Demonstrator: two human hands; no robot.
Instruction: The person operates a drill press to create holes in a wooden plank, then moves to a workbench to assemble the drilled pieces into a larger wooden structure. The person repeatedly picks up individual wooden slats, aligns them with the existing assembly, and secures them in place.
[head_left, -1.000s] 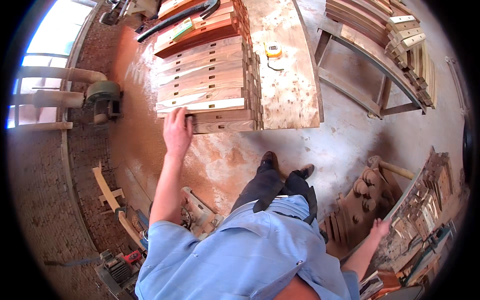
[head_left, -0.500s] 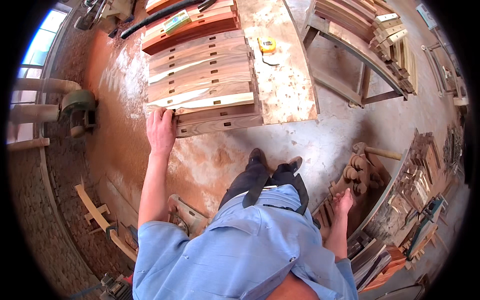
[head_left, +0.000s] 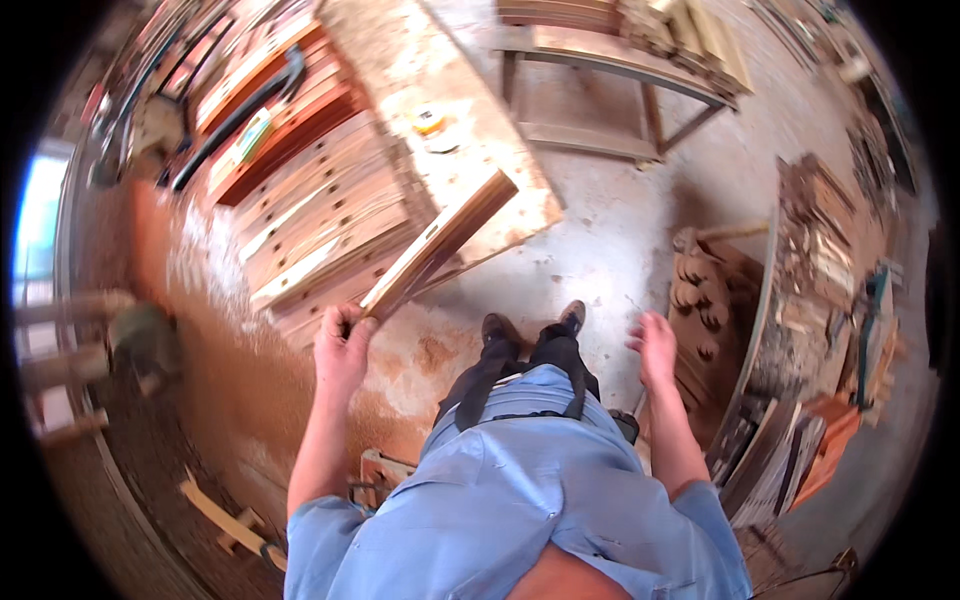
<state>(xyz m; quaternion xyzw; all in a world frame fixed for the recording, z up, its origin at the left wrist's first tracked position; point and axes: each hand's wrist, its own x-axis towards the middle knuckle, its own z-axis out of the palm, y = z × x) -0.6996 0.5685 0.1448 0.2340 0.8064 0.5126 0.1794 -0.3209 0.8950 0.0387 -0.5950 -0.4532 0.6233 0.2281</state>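
My left hand is closed around the near end of a mortised wooden rail. The rail slants up and away to the right, off its pile, with a slot showing in its lighter face. Beyond it lie more mortised rails, side by side at the worktable's left part. My right hand hangs in the air to the right of my legs. It holds nothing, and its fingers are apart.
A yellow tape measure rests on the worktable. Reddish timbers with a black curved tool lie at the far left. A wood-loaded bench stands far off; a cluttered bench is at the right.
My left hand has lifted a rail from the near end of the pile and swung it rightward. My right hand has risen and its fingers have spread. The whole view has turned.
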